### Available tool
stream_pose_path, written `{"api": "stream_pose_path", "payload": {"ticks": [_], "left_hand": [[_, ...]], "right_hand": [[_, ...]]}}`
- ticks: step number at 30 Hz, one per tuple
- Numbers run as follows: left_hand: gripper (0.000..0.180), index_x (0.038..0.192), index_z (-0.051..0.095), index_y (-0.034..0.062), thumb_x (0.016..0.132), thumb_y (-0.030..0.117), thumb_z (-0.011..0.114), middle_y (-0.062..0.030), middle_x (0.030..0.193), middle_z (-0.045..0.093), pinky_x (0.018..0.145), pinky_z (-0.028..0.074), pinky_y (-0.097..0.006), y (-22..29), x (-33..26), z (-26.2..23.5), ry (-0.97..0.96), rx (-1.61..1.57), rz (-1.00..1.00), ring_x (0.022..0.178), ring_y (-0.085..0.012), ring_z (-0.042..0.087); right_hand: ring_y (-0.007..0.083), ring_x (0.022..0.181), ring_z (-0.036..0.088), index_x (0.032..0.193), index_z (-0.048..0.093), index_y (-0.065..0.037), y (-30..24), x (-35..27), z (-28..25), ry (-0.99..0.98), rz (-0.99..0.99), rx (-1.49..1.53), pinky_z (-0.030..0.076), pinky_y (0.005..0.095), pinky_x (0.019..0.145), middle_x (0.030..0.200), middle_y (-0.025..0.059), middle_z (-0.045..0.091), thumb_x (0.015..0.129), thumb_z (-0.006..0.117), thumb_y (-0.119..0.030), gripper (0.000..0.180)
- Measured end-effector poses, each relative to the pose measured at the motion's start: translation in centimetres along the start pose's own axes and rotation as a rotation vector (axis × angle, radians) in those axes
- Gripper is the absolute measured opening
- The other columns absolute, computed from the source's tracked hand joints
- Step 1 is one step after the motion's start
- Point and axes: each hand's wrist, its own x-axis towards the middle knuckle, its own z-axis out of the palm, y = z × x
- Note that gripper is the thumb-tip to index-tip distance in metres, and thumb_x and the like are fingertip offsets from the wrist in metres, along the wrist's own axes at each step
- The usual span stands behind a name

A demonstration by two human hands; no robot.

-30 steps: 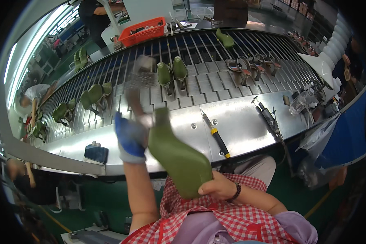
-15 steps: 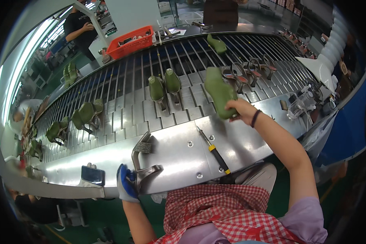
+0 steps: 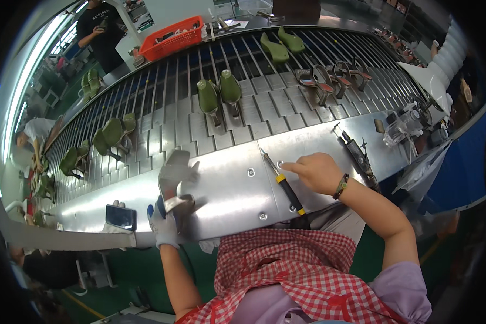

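Note:
My left hand [image 3: 164, 225], in a white and blue glove, grips the base of a grey metal shoe holder [image 3: 176, 175] that stands on the steel shelf [image 3: 237, 189]. My bare right hand [image 3: 317, 173], with a bead bracelet, rests on the shelf with its fingers curled. Its fingertips touch down beside the shaft of a screwdriver [image 3: 286, 186] with a yellow and black handle; it holds nothing that I can see. A pair of green shoes [image 3: 220, 94] stands on the slatted conveyor [image 3: 264, 108] beyond the shelf. Two more green shoes [image 3: 282, 46] lie further back.
A dark phone [image 3: 120, 216] lies on the shelf to the left. Long metal tools [image 3: 356, 154] lie on its right. Empty metal holders [image 3: 329, 78] and more green shoes [image 3: 110, 135] ride the belt. A red basket [image 3: 173, 38] and a person in black [image 3: 100, 27] are at the back.
My right hand carried a green shoe out over the belt, let it go and came back to the shelf by the screwdriver. My left hand set the grey holder on the shelf.

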Motion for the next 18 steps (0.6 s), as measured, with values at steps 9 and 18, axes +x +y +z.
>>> {"api": "stream_pose_path", "payload": {"ticks": [9, 18], "left_hand": [[0.056, 0.144, 0.031, 0.0084, 0.096, 0.031, 0.05, -0.0017, 0.096, 0.064, 0.103, 0.037, -0.052, 9.2, -4.0, -1.8, -0.671, -2.257, -0.471, 0.081, -0.018, 0.061], [0.062, 0.146, 0.028, 0.0119, 0.096, 0.038, 0.052, 0.0026, 0.094, 0.064, 0.109, 0.031, -0.053, 14.0, -7.0, -1.6, -0.858, -2.494, -0.501, 0.081, -0.015, 0.061]], "right_hand": [[0.0198, 0.079, 0.06, 0.114, 0.058, -0.027, -2.0, -3.0, 3.2, -0.143, -0.226, -0.211, 0.047, 0.0336, 0.071, 0.083, 0.0012, 0.055, 0.081, 0.057, -0.017, 0.034], [0.0254, 0.084, 0.068, 0.108, 0.057, -0.006, -3.3, -4.5, 2.3, 0.483, 0.066, 0.469, 0.054, 0.0334, 0.066, 0.092, 0.0129, 0.067, 0.067, 0.066, 0.001, 0.043]]}}
